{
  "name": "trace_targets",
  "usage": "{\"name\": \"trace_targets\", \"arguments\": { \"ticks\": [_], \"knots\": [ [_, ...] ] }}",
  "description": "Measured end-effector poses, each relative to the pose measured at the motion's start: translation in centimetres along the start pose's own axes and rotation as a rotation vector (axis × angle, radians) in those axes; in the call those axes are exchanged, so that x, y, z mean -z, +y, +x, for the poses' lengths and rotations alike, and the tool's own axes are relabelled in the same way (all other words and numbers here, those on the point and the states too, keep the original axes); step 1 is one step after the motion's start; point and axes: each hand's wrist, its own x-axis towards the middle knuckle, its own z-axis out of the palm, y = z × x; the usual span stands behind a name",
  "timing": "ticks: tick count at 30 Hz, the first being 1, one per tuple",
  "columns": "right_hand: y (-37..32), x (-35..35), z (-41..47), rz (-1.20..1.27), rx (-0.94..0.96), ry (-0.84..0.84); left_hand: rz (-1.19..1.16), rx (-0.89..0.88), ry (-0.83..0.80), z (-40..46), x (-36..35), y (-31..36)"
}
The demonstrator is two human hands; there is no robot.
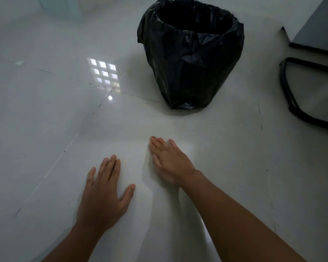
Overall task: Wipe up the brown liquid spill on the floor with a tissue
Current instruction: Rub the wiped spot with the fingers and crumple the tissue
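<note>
Both of my hands hover low over the glossy white tiled floor (45, 114). My left hand (104, 190) is flat with its fingers spread, palm down, holding nothing. My right hand (169, 161) is a little farther forward, also flat and palm down, fingers pointing up-left, slightly blurred. I see no tissue in either hand. No brown liquid shows on the floor around the hands; the tiles there look white and shiny.
A bin lined with a black plastic bag (191, 53) stands open-topped ahead of my right hand. A grey cabinet or furniture base (316, 29) and a black-framed object (299, 91) sit at the right edge. A window reflection (103, 72) glares on the tiles.
</note>
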Motion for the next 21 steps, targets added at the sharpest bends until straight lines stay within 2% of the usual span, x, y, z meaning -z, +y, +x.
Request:
{"name": "trace_targets", "arguments": {
  "ticks": [5,7,13,16,21],
  "knots": [
    [6.9,1.4,-4.4,0.077,-0.540,0.076,0.003,0.003,0.010,0.0,0.1,0.1],
    [7.1,0.9,-6.9,0.107,-0.642,0.127,0.003,0.011,0.007,0.0,0.2,0.2],
    [2.4,-1.2,-9.4,0.161,-0.566,0.176,0.006,0.011,-0.003,-0.1,0.1,0.2],
    [4.0,-0.7,-6.8,0.171,-0.568,0.144,-0.003,0.011,0.005,-0.1,0.1,0.1],
    [7.3,1.9,0.0,0.181,-0.473,-0.015,-0.019,0.010,0.012,0.1,0.0,0.0]
  ]
}}
